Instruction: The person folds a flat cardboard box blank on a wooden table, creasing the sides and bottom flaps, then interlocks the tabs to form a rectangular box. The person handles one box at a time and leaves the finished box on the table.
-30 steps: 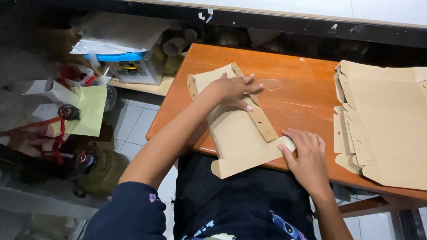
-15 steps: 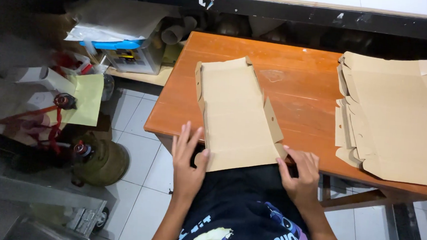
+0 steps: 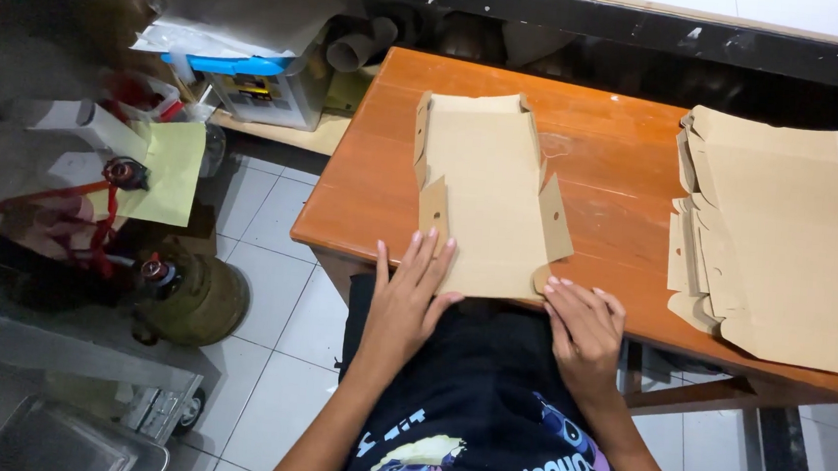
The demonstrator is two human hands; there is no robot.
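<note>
1. Left hand (image 3: 410, 299), lower centre of the frame: open, fingers spread flat, fingertips resting on the near left corner of the flat cardboard box blank (image 3: 486, 196). Grips nothing.
2. Right hand (image 3: 584, 331), lower centre-right: open, fingers loosely curved, fingertips touching the near right corner of the same blank, at the table's front edge.
3. Cardboard box blank: brown, unfolded, lying lengthwise in the middle of the frame on the wooden table (image 3: 609, 195). Its near end overhangs the table's front edge towards the person. Side flaps along both long edges are lifted a little; the far end sits near the table's middle.
4. Stack of cardboard blanks (image 3: 792, 242), right side of the frame: same brown stock, lying flat on the table, well apart from the blank under the hands, edges unevenly aligned.
5. Table: orange-brown, glossy top; its left corner stands over white floor tiles (image 3: 275, 324).
6. Person's lap fills the bottom centre: dark shirt (image 3: 484, 427) with a colourful cartoon print.
7. Upper left of the frame: clear plastic box with blue lid (image 3: 253, 81) under crumpled paper, on a low shelf.
8. Left of the frame: yellow-green paper sheet (image 3: 173, 169); below it, on the floor, an olive gas cylinder (image 3: 193, 298) with a red hose.
</note>
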